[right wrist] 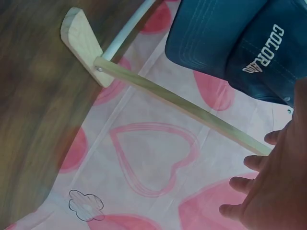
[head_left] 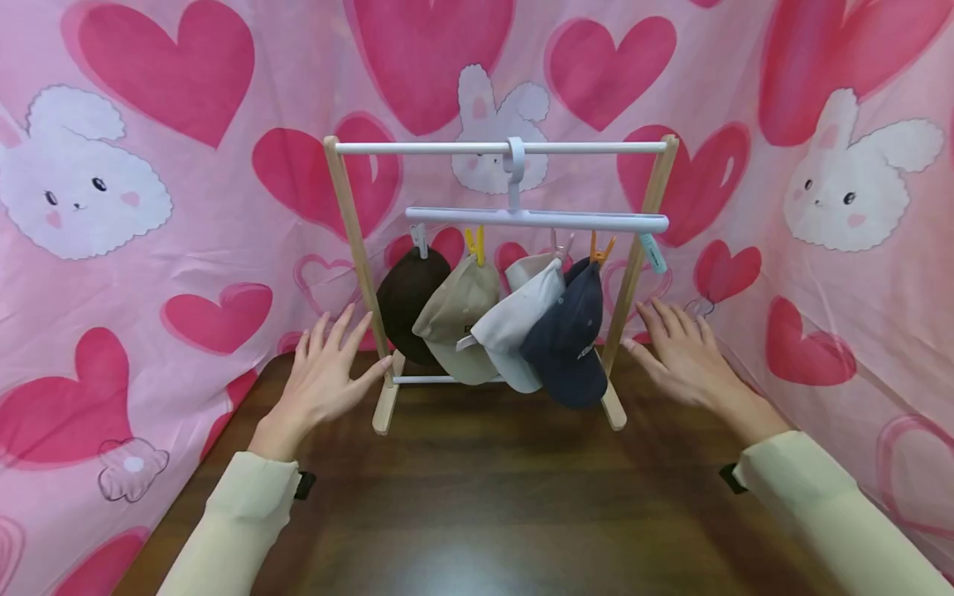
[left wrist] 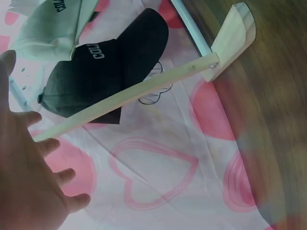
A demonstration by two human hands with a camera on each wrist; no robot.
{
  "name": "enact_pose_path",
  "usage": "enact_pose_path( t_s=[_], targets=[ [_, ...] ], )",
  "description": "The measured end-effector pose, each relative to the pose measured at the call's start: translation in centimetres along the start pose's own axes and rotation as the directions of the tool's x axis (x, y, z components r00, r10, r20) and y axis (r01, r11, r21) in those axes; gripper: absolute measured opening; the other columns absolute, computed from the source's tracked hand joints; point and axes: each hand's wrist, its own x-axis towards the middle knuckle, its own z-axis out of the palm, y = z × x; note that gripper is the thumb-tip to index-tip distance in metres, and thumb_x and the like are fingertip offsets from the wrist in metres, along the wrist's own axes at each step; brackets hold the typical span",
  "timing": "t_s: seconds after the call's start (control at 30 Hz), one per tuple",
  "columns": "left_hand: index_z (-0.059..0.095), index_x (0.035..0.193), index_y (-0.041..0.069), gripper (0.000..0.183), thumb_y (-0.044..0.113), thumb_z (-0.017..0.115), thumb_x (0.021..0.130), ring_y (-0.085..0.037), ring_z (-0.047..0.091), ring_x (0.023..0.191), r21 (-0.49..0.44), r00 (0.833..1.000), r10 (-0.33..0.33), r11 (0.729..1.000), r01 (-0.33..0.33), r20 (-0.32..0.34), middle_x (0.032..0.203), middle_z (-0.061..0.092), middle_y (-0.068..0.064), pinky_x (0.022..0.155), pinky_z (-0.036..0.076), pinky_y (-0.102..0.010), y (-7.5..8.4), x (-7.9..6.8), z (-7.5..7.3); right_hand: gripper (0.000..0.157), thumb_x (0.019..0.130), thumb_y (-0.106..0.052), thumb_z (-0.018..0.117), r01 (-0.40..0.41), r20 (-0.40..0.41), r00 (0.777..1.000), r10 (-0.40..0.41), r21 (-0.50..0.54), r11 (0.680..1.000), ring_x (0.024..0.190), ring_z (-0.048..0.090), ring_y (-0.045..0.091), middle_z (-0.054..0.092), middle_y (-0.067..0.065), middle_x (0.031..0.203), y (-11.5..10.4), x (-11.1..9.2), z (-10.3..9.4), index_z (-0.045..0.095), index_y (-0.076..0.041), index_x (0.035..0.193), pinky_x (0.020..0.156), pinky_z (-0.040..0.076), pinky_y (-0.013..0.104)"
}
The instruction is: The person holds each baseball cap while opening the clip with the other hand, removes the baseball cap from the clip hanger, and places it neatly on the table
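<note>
Pink cloth [head_left: 313, 74] hangs beyond my left hand [head_left: 324, 377] and right hand [head_left: 689, 360], both spread, empty; between them, nearer the right, the navy cap [head_left: 566, 339] reads "COLORA…".

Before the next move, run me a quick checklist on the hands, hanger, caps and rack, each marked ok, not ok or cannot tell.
1. Hands empty: ok. The left hand and right hand hold nothing.
2. White hanger hooked over the top rail: ok.
3. Caps clipped: ok. Gray clip on dark cap, yellow clip on beige cap, pink clip on white cap, orange clip on navy cap.
4. Caps apart: cannot tell. They overlap in the head view.
5. Rack upright on the table: ok.
6. Hands clear of the wooden posts: cannot tell. Each shows close to one.
</note>
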Motion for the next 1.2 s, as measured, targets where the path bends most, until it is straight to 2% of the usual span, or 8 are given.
enact_pose_path(
  t_s=[0.13,0.27,0.4,0.53,0.9,1.0,1.13,1.2],
  targets=[
    [0.030,0.162,0.022,0.084,0.069,0.050,0.095,-0.044,0.014,0.152,-0.044,0.999,0.005,0.999,-0.007,-0.044,0.169,0.021,-0.009,0.116,0.015,-0.070,0.5,0.1,-0.1,0.078,0.104,-0.051,0.047,0.024,-0.062,0.998,-0.023,0.023,0.999,0.143,0.026,0.054,0.025,0.028,0.161,-0.2,0.2,-0.2,0.023,-0.005,0.161,0.112,0.016,0.075],
    [0.037,0.159,0.021,0.080,0.064,0.058,0.094,-0.042,0.028,0.146,-0.089,0.994,0.025,0.995,-0.035,-0.106,0.163,0.033,-0.011,0.112,0.026,-0.069,0.9,0.0,0.0,0.073,0.105,-0.048,0.050,0.019,-0.089,0.996,-0.013,0.070,0.997,0.139,0.037,0.050,0.034,0.025,0.157,-0.4,0.4,-0.4,0.027,-0.007,0.160,0.110,0.026,0.073],
    [0.046,0.153,0.018,0.073,0.055,0.067,0.093,-0.040,0.041,0.138,-0.125,0.979,0.062,0.988,-0.088,-0.193,0.153,0.045,-0.012,0.107,0.035,-0.066,1.3,0.2,0.0,0.068,0.104,-0.045,0.053,0.024,-0.120,0.993,-0.011,0.105,0.994,0.136,0.043,0.046,0.042,0.023,0.153,-0.5,0.6,-0.6,0.033,-0.008,0.157,0.109,0.033,0.071],
    [0.051,0.149,0.017,0.068,0.048,0.072,0.092,-0.039,0.047,0.132,-0.143,0.964,0.082,0.982,-0.121,-0.254,0.147,0.051,-0.012,0.103,0.040,-0.066,1.7,0.7,0.0,0.067,0.104,-0.046,0.054,0.044,-0.140,0.990,-0.027,0.118,0.992,0.133,0.045,0.046,0.045,0.023,0.150,-0.7,0.9,-0.9,0.035,-0.009,0.156,0.106,0.037,0.071],
    [0.053,0.148,0.019,0.064,0.048,0.072,0.093,-0.032,0.049,0.132,-0.239,0.966,0.106,0.957,-0.164,-0.237,0.146,0.052,-0.007,0.099,0.045,-0.064,3.4,1.6,0.3,0.071,0.105,-0.046,0.051,-0.002,-0.088,0.996,0.021,0.210,0.978,0.135,0.046,0.046,0.040,0.022,0.154,-1.0,1.9,-1.9,0.027,-0.008,0.159,0.104,0.038,0.072],
    [0.057,0.143,0.018,0.059,0.045,0.073,0.093,-0.025,0.059,0.111,-0.263,0.960,0.125,0.945,-0.193,-0.251,0.140,0.057,-0.006,0.087,0.052,-0.054,3.9,1.8,0.3,0.069,0.105,-0.046,0.052,-0.002,-0.094,0.995,0.024,0.234,0.972,0.135,0.047,0.047,0.041,0.022,0.152,-1.1,2.3,-2.1,0.028,-0.010,0.158,0.102,0.039,0.073],
    [0.062,0.136,0.016,0.051,0.039,0.075,0.094,-0.016,0.058,0.085,-0.284,0.949,0.154,0.930,-0.234,-0.276,0.131,0.062,-0.005,0.073,0.050,-0.042,4.6,2.2,0.3,0.066,0.105,-0.044,0.053,0.006,-0.106,0.994,0.022,0.253,0.968,0.133,0.049,0.046,0.044,0.021,0.149,-1.3,2.8,-2.2,0.030,-0.012,0.157,0.102,0.039,0.073],
    [0.062,0.135,0.014,0.048,0.036,0.075,0.094,-0.014,0.058,0.081,-0.297,0.944,0.167,0.921,-0.252,-0.284,0.128,0.064,-0.005,0.071,0.050,-0.039,4.9,2.3,0.4,0.064,0.105,-0.042,0.053,0.018,-0.113,0.994,0.011,0.254,0.967,0.131,0.050,0.045,0.045,0.021,0.148,-1.4,3.0,-2.2,0.031,-0.011,0.157,0.103,0.040,0.072]
  ],
)
